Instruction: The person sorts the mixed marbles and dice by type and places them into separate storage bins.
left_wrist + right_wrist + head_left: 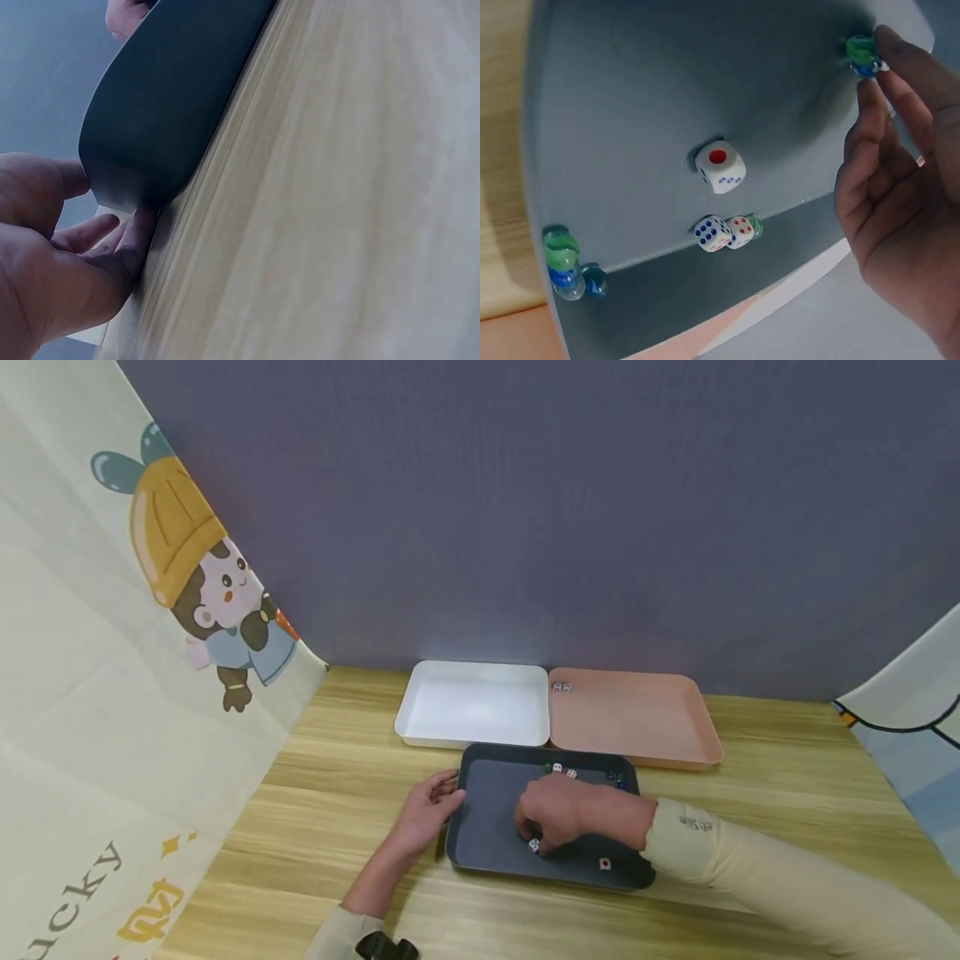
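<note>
My left hand [427, 814] holds the left rim of a dark grey tray [480, 852]; in the left wrist view its thumb meets the rim and fingertips touch the outer wall. Over the tray's middle, my right hand [558, 810] has curled fingers. The right wrist view shows it pinching a green-and-blue glass marble [862, 54] between its fingertips. A white die [534, 844] shows by those fingertips from above. Another die [604, 864] lies near the tray's front right. Two dice [713, 232] and a green marble [757, 227] sit by its far wall, several marbles [562, 259] in a corner.
Behind the grey tray stand a white tray [472, 702] and a pink tray [630, 714], side by side. Two dice [562, 687] lie in the pink one's far left corner. A wooden tabletop [300, 827] carries everything, with a dark backdrop [525, 527] beyond.
</note>
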Motion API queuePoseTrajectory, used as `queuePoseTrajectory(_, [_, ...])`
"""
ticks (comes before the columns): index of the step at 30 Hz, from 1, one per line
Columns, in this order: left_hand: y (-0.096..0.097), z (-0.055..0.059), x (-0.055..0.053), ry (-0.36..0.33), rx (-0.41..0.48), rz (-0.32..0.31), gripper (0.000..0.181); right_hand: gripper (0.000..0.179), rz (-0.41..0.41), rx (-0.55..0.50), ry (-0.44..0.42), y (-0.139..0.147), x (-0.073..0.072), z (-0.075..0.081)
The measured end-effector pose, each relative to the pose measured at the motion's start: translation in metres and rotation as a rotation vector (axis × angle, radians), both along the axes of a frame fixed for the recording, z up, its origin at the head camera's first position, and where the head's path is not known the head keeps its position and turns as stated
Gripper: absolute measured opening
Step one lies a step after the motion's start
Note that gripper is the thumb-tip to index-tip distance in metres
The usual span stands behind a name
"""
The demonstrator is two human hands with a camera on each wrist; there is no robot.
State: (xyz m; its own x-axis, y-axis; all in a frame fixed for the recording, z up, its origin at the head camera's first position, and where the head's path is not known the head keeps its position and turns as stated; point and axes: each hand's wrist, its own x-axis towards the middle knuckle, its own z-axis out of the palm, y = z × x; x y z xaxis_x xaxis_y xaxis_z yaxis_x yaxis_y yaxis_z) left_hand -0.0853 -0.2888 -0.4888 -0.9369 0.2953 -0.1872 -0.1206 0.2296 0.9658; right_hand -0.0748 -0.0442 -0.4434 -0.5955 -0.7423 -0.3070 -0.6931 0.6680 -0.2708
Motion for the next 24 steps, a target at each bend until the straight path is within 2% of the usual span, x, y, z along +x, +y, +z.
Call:
queuePoseTrajectory(3, [0.0, -0.004, -0.002, 0.006, -0.006, 0.003, 0.053, 0.015, -0.005, -0.038, -0.024, 0.001, -0.002, -0.002])
queuePoseTrajectory(9, [0.0, -0.002, -0.003, 0.01, -0.012, 0.01, 0.059, 0.016, -0.078, -0.126, -0.089, 0.003, -0.006, 0.001])
queuePoseTrajectory(12, [0.0, -0.001, -0.004, 0.015, -0.022, 0.015, 0.06, 0.016, -0.103, -0.212, -0.119, 0.008, -0.006, 0.004])
queuePoseTrajectory(19, [0.004, -0.002, -0.003, 0.014, -0.023, -0.012, 0.06, 0.017, -0.151, -0.39, -0.122, 0.024, -0.003, 0.008])
queuePoseTrajectory(24, [0.0, -0.007, 0.0, 0.01, -0.01, 0.013, 0.057, 0.015, -0.175, -0.512, -0.155, 0.03, -0.003, 0.007])
